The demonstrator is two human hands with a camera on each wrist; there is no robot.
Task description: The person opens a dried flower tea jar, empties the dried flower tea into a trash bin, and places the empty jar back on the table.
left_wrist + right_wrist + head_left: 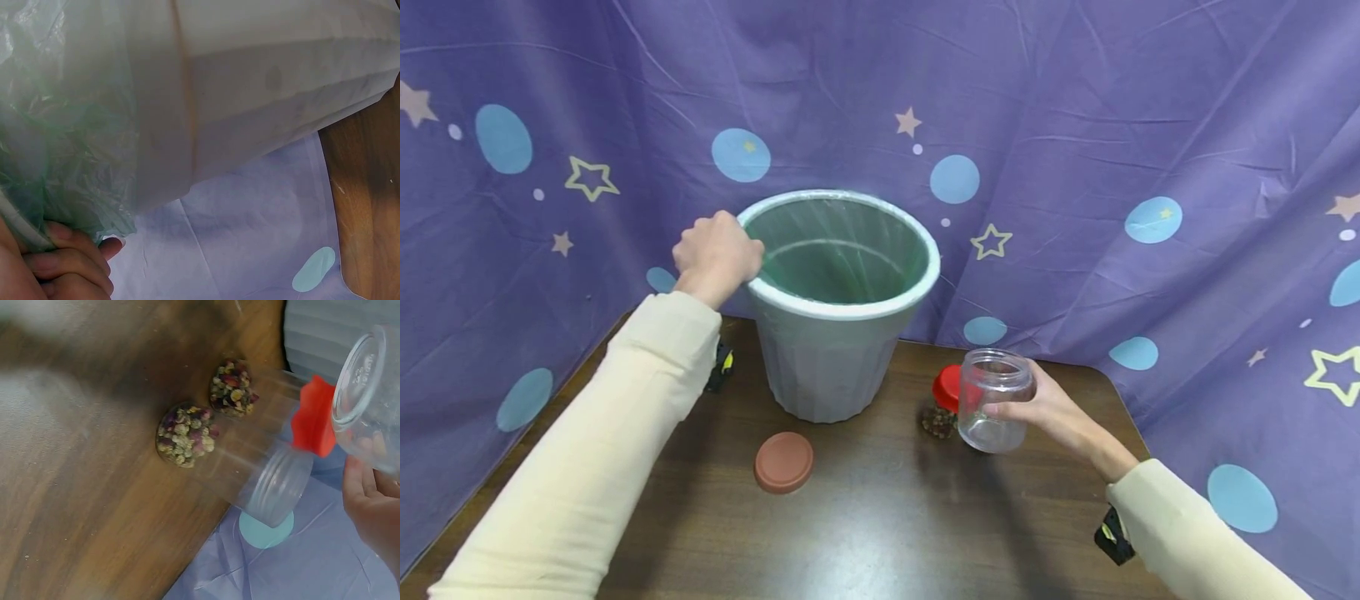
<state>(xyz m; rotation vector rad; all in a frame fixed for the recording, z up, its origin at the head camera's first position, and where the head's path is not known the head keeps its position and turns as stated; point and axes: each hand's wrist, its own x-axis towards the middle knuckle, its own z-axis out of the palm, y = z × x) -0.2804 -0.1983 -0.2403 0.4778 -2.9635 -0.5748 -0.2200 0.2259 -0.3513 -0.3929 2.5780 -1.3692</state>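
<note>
My left hand (718, 254) grips the left rim of a pale grey bin (827, 358), fingers curled over its edge. A thin green plastic bag (75, 162) lines the bin and is folded over the rim, partly under those fingers. In my right hand (1056, 408) is a clear lidless jar (981, 417), held upright with nothing visible inside. Close behind it stands a jar with a red lid (950, 387), partly hidden, with dried flowers at its bottom. The right wrist view also shows an open clear jar (275, 481) holding dried flower buds (184, 437).
A round reddish-brown lid (783, 462) lies flat on the brown wooden table (865, 517), in front of the bin. Purple cloth (1075, 167) with stars and blue spots hangs behind the table and along its sides.
</note>
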